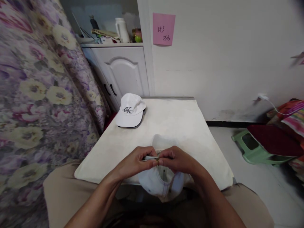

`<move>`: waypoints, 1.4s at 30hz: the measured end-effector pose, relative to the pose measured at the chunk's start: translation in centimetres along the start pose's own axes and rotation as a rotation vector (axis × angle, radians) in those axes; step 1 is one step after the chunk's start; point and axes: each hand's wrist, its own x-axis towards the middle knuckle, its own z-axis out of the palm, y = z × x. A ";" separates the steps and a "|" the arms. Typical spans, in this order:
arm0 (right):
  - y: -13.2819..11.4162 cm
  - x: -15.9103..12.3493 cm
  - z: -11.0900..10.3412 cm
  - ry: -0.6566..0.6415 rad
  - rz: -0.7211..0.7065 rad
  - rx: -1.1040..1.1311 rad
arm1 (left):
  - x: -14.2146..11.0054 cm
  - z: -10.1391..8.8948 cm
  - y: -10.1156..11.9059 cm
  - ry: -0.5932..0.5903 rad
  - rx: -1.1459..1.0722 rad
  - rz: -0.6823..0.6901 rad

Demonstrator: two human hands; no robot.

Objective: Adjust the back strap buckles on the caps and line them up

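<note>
A pale baseball cap (152, 183) lies at the near edge of the table, its brim pointing away from me and its crown hanging over the edge. My left hand (140, 158) is closed, pinching the cap's narrow back strap (150, 157). Thumb and fingers of my right hand (175, 158) pinch the strap's other side. Both sets of fingertips meet above the cap's opening. A small brassy bit shows between them, too small to make out. A second white cap (130, 109) with black "CK"-like lettering sits apart at the table's far left.
The cream-covered table (178, 120) stands against the wall. Beyond it is a white cabinet (125, 69) with a white jug (122, 30) on its shelf. A floral curtain (47, 95) hangs at left. On the right floor stands a green stool (256, 148).
</note>
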 end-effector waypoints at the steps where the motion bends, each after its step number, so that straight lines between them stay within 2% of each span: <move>1: 0.0 0.0 0.0 0.003 0.000 -0.004 | 0.0 0.0 -0.1 0.004 -0.001 -0.006; 7: 0.0 0.0 0.0 0.020 0.025 -0.008 | 0.0 0.0 -0.4 0.010 -0.029 -0.010; 16: 0.0 0.0 0.2 0.033 -0.011 -0.068 | 0.0 0.0 -0.6 0.026 0.005 -0.006; 25: 0.1 0.1 0.2 0.031 -0.030 -0.080 | 0.0 0.1 -0.4 0.049 -0.066 -0.062; 28: 0.0 -0.1 -0.2 0.013 -0.034 -0.014 | 0.0 0.1 -0.3 0.069 -0.120 -0.053; 32: 0.0 -0.3 -0.8 -0.052 -0.049 0.187 | 0.1 -0.2 -0.6 0.066 -0.211 -0.032; 38: 0.9 0.1 -0.8 -0.110 -0.076 0.440 | 0.3 -0.2 -1.0 -0.109 -0.317 -0.066; 42: 0.8 0.1 -1.2 -0.131 -0.105 0.388 | 0.1 -0.3 -1.1 -0.031 -0.358 -0.072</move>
